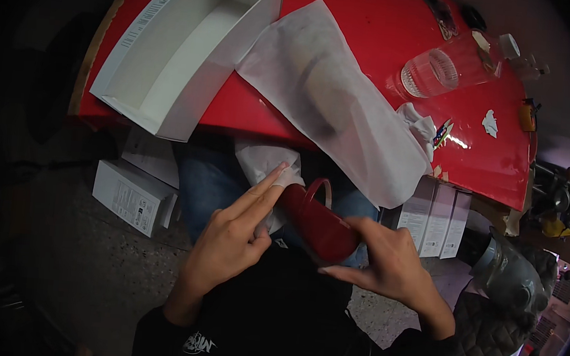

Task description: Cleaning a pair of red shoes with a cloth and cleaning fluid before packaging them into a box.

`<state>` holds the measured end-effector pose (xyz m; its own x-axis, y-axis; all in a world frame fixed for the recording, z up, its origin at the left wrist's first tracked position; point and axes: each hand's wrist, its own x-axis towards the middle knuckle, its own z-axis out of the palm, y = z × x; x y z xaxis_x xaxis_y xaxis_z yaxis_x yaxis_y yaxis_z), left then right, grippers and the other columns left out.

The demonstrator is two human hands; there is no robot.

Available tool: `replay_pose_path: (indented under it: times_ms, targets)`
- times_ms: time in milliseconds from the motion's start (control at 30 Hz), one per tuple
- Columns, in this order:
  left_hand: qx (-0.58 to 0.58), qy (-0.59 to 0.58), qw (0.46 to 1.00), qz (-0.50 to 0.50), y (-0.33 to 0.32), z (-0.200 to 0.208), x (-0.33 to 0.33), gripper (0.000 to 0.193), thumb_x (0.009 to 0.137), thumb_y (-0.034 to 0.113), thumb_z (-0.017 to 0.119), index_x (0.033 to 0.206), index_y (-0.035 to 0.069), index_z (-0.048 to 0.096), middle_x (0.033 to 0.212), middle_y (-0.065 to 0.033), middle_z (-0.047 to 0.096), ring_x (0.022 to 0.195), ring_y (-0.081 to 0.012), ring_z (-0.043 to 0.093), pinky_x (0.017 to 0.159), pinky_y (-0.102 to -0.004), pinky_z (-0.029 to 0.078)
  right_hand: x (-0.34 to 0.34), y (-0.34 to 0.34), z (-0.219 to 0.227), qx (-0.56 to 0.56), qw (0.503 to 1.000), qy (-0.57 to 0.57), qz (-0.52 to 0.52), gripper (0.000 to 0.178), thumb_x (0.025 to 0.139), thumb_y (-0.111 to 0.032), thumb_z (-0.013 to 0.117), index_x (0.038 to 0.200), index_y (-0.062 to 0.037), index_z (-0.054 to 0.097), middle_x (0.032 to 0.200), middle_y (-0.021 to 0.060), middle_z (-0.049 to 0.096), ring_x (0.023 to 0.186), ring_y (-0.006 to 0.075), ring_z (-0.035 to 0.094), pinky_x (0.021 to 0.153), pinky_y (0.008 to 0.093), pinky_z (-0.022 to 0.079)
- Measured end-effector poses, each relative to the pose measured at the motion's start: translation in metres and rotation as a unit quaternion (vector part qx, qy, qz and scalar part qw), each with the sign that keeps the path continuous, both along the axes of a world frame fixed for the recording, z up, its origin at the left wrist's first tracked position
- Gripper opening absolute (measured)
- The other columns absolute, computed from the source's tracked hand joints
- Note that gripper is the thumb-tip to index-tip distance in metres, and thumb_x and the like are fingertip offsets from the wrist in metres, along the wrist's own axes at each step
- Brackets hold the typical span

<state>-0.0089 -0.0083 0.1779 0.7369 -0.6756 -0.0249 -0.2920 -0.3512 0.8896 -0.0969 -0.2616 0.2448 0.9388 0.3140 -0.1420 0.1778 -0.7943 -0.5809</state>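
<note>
A dark red shoe (324, 232) with a thin strap loop lies tilted over my lap. My right hand (390, 258) grips its rounded lower end between thumb and fingers. White wrapping (266, 159) covers or meets the shoe's other end; which of the two I cannot tell. Two fingers of my left hand (232, 238) stretch out flat with their tips against that wrapping, and the thumb is bent beside them. On the red table ahead, a thin white cloth-like bag (369, 148) hangs over the near edge, a pale shape showing through it.
An open white box (187, 54) stands at the table's left, its lid (135, 36) beside it. A clear plastic bottle (454, 67) lies at the right near scraps of paper (490, 123). White boxes (131, 195) stand below at the left, and more boxes (434, 218) at the right.
</note>
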Motion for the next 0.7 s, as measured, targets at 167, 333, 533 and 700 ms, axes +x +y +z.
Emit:
replay_pose_path:
  times_ms: [167,333,533,700]
  targets:
    - [0.012,-0.061,0.997,-0.038,-0.012,0.003,-0.008,0.082,0.072,-0.016,0.064,0.15,0.002,0.047,0.164,-0.0162,0.037,0.09,-0.0243,0.075,0.062,-0.0304,0.058,-0.002,0.024,-0.028,-0.106,0.983,-0.094,0.12,0.065,0.074,-0.021,0.086,0.129,-0.0021,0.057,0.11,0.0097,0.066,0.066,0.0283,0.07,0.053,0.0371,0.055]
    - [0.066,-0.032,0.997,0.002,-0.007,0.009,-0.01,0.084,0.078,-0.016,0.059,0.156,-0.002,0.033,0.165,-0.0212,0.031,0.128,-0.0443,0.059,0.073,-0.0361,0.064,0.027,0.025,-0.084,0.122,0.985,-0.05,-0.111,0.089,0.075,-0.038,0.09,0.145,0.001,0.049,0.135,0.0203,0.063,0.109,0.037,0.07,0.083,0.0393,0.06]
    - [0.009,0.121,0.986,0.118,0.0,0.023,-0.005,0.088,0.078,-0.018,0.057,0.16,0.0,0.028,0.164,-0.0229,0.032,0.121,-0.0325,0.066,0.065,-0.0243,0.064,0.004,0.029,-0.104,0.119,0.962,-0.175,-0.17,0.09,0.075,-0.012,0.089,0.152,-0.0014,0.043,0.144,0.0186,0.051,0.105,0.0291,0.07,0.077,0.0362,0.062]
    - [-0.03,0.293,0.955,0.04,-0.018,0.055,-0.021,0.088,0.085,-0.017,0.059,0.162,0.0,0.021,0.166,-0.0231,0.028,0.11,-0.0261,0.072,0.063,-0.0229,0.061,-0.004,0.064,-0.122,0.24,0.935,-0.064,-0.252,0.088,0.079,-0.003,0.081,0.154,0.0005,0.037,0.151,0.0255,0.039,0.134,0.0427,0.048,0.106,0.0474,0.05]
